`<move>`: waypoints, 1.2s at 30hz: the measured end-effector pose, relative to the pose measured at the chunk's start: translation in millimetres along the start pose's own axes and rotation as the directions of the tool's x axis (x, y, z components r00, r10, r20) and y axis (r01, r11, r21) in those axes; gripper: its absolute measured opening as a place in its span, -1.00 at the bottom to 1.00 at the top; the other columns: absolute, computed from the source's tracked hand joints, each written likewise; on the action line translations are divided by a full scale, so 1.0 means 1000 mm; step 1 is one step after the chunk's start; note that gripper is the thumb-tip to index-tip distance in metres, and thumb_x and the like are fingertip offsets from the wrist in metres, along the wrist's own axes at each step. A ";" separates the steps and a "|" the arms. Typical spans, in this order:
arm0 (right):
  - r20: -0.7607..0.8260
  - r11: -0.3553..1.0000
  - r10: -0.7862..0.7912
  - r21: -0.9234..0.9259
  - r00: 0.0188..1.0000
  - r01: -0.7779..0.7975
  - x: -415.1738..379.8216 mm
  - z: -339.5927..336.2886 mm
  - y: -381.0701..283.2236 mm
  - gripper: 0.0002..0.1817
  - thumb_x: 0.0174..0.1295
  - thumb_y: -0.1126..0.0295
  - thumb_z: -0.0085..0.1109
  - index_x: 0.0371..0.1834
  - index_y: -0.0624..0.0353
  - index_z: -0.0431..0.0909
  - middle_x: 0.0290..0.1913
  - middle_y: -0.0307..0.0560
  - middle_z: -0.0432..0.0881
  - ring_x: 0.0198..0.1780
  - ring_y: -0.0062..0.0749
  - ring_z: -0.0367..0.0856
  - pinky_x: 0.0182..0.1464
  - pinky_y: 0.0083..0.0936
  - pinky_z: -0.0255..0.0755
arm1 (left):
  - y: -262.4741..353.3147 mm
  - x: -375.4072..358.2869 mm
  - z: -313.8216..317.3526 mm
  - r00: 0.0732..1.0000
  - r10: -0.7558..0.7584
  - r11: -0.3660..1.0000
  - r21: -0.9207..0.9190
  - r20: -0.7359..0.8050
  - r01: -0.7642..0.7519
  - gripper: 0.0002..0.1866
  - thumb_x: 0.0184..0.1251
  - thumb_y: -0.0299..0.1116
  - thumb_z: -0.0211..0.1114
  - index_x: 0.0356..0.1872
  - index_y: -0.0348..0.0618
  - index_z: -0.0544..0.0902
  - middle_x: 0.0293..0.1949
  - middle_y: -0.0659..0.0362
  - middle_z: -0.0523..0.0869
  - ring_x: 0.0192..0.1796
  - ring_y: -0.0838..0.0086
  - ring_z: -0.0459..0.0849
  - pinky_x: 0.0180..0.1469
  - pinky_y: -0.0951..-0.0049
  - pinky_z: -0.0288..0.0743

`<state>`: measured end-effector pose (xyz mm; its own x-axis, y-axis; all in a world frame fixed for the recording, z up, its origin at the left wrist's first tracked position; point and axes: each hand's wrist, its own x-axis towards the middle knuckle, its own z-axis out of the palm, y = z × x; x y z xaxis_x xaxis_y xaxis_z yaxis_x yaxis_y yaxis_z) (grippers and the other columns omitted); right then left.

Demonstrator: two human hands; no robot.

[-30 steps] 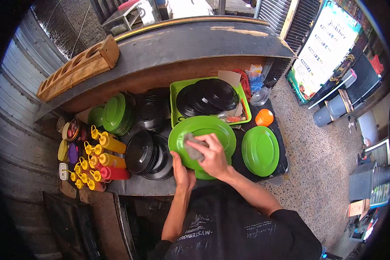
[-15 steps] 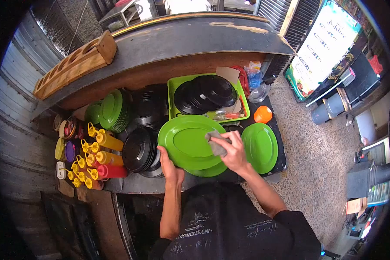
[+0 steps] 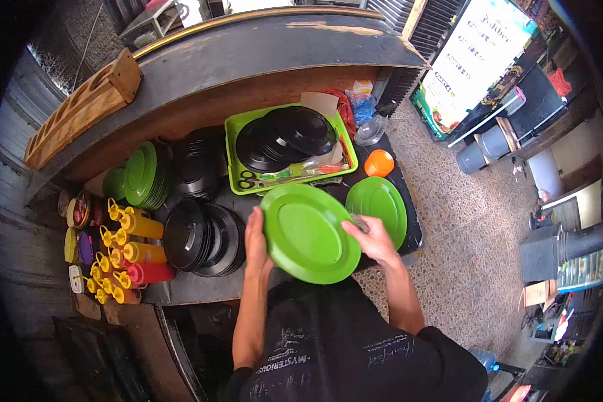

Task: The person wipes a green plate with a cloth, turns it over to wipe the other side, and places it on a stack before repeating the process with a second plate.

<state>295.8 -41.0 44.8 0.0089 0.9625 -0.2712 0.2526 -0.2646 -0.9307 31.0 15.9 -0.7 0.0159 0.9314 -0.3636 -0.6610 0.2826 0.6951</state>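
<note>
A green oval plate (image 3: 311,234) is held up between both hands, tilted, over the table's front edge. My left hand (image 3: 256,244) grips its left rim, with the fingers partly hidden behind it. At the right rim, my right hand (image 3: 374,241) is closed on a grey cloth (image 3: 360,224), only a little of which shows. Just beyond that hand lies another green plate (image 3: 388,208) on the table. Black plates (image 3: 186,229) are stacked to the left of my left hand.
A lime tray (image 3: 232,161) holds black plates and scissors. Yellow-capped sauce bottles (image 3: 144,251) and stacked green plates (image 3: 143,173) stand left. An orange cup (image 3: 379,163) is near the table's right edge. A raised dark shelf (image 3: 268,53) spans the back.
The plate has turned and tilted, and has come nearer my body. My right hand, with the cloth, has gone from the plate's upper face to its right rim. The camera view has shifted right.
</note>
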 end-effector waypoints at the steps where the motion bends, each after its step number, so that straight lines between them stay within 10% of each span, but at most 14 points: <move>1: -0.132 0.998 -0.031 0.058 0.991 0.039 0.001 -0.004 0.013 -0.67 0.49 0.19 0.39 -0.02 0.31 0.77 -0.22 -0.31 0.77 -0.21 -0.68 0.60 -0.13 -0.51 0.55 | -0.007 0.002 0.009 0.998 -0.067 0.997 -0.030 0.003 0.067 -0.60 0.75 -0.10 0.14 0.27 -0.22 0.57 0.01 0.15 0.75 -0.04 0.46 0.76 -0.01 0.42 0.71; 4: -0.407 0.996 -0.064 -0.083 0.911 0.033 0.005 -0.036 0.061 -0.59 0.43 0.10 0.44 -0.03 0.30 0.78 -0.28 -0.17 0.82 -0.23 -0.56 0.69 -0.12 -0.42 0.58 | -0.038 0.016 0.023 0.970 -0.220 0.968 0.145 0.102 0.205 -0.62 0.60 -0.28 0.32 0.31 -0.19 0.56 -0.02 0.19 0.76 0.02 0.51 0.73 0.06 0.43 0.68; 9: -0.666 0.892 -0.010 -0.342 0.746 -0.294 -0.027 -0.076 0.069 -0.48 0.28 -0.08 0.49 -0.10 0.23 0.81 -0.27 0.23 0.82 -0.20 0.06 0.83 -0.08 -0.09 0.60 | -0.098 0.028 0.077 0.932 -0.191 0.884 0.466 0.309 0.027 -0.06 0.31 -0.41 0.56 0.64 -0.34 0.23 0.35 -0.12 0.63 0.35 0.13 0.66 0.41 0.24 0.55; 15: -0.766 0.815 0.066 -0.329 0.639 -0.478 -0.056 -0.092 0.094 -0.47 0.22 -0.08 0.52 -0.11 0.24 0.80 -0.25 0.27 0.83 -0.14 0.24 0.81 -0.05 0.00 0.60 | -0.150 0.033 0.103 0.865 -0.218 0.276 0.879 0.451 -0.389 0.41 -0.10 0.06 0.80 0.61 -0.60 0.09 0.45 -0.48 0.39 0.43 -0.23 0.54 0.51 0.09 0.46; 24: -0.836 0.797 0.084 -0.271 0.543 -0.540 -0.053 -0.101 0.146 -0.52 0.23 -0.06 0.51 -0.15 0.19 0.84 -0.29 0.19 0.84 -0.21 0.12 0.84 -0.11 -0.09 0.62 | -0.160 0.027 0.124 0.818 -0.100 0.054 0.824 0.567 -0.564 0.11 0.02 0.00 0.75 0.43 -0.57 0.34 0.18 -0.38 0.45 0.04 -0.31 0.76 0.09 -0.05 0.75; 36: -0.853 0.929 0.052 -0.149 0.519 -0.339 -0.051 -0.118 0.171 -0.62 0.37 0.15 0.41 -0.08 0.31 0.79 -0.24 0.13 0.84 -0.21 -0.15 0.80 -0.04 -0.21 0.59 | -0.154 0.041 0.131 0.873 -0.124 0.004 0.880 0.472 -0.475 -0.10 0.25 0.03 0.60 0.36 -0.48 0.41 0.18 -0.33 0.47 -0.03 -0.25 0.80 0.03 -0.05 0.77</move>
<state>453.0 -128.6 -71.7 0.8433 0.5371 0.0197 0.3756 -0.5627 -0.7364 232.1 40.5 -41.3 0.4502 0.8860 -0.1111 0.6499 -0.2397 0.7213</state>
